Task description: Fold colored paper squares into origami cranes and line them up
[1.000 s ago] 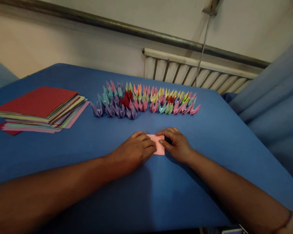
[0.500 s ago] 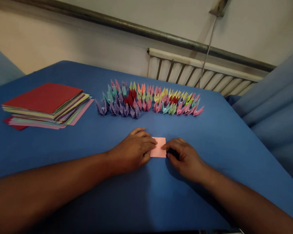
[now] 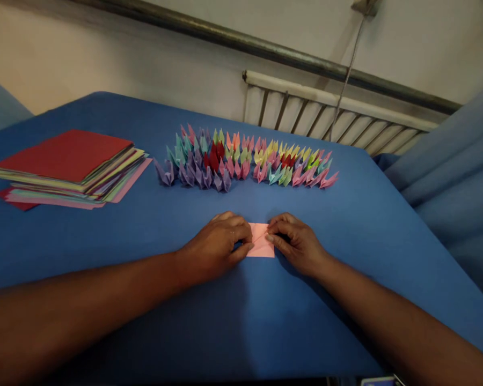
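Note:
A small pink square of origami paper (image 3: 261, 247) lies on the blue-covered table between my hands, with a slanting crease or flap edge across its face. My left hand (image 3: 221, 241) rests at its left side, thumb and fingers closed on that edge. From the right, my right hand (image 3: 297, 241) pinches the paper near its right edge between thumb and forefinger. Parts of the paper's left side are hidden under my left fingers. Beyond my hands stand rows of folded paper cranes (image 3: 225, 161) in purple, teal, red, pink, yellow and green.
A stack of coloured paper (image 3: 64, 155), red on top, lies at the left on the blue tablecloth (image 3: 165, 332). Behind the table are a white radiator (image 3: 306, 94) and a metal pipe (image 3: 241, 37). A blue curtain (image 3: 459, 177) hangs at the right.
My right thumb and forefinger have closed on the paper. My left fingers have curled back from lying flat to a pinch, and a slanting line now shows on the paper. The view has shifted slightly.

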`<state>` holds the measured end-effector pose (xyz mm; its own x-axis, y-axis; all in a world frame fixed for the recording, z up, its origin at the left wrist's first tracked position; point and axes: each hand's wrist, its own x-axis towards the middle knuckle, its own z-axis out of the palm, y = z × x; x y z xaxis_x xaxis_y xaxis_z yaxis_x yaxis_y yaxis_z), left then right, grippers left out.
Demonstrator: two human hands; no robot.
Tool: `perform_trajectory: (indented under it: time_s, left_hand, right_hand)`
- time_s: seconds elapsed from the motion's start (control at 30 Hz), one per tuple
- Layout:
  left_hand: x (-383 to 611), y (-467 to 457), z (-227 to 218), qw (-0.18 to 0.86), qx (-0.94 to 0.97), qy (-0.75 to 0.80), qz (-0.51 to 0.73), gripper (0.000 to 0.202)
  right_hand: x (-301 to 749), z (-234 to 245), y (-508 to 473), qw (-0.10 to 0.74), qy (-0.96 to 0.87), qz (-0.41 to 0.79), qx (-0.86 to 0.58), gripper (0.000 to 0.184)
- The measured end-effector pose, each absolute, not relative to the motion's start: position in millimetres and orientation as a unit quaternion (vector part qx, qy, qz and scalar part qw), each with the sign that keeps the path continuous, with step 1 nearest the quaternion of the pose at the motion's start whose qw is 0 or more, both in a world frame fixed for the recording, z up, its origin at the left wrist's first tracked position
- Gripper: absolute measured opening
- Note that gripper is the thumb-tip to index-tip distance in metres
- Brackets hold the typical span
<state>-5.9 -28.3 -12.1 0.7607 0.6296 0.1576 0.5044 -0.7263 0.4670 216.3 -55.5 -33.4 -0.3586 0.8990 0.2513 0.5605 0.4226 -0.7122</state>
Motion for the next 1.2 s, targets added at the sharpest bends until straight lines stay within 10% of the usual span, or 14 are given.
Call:
perform_trajectory:
  time_s: [0.2,0.37,1.0,1.2]
  left_hand:
    - [-3,-28,-14,0.211,0.910,0.313,0.170,0.008]
    - [-4,-28,-14,0.211,0.931,0.252,0.158,0.015]
    - [-5,-21,-9,0.048,0.972,0.192,0.126,0.017]
    - [-3,-35,-12,0.033,0.980,0.163,0.109,0.020]
  right_hand:
    - [213,-35,-53,0.299,-0.782,0.227,-0.497,0.001]
    - [216,-34,-51,0.264,-0.834,0.177,-0.452,0.036]
    - [211,-2,-81,0.145,-0.821,0.185,-0.520,0.016]
    - [226,-11,-60,0.201,-0.867,0.194,-0.413,0.034]
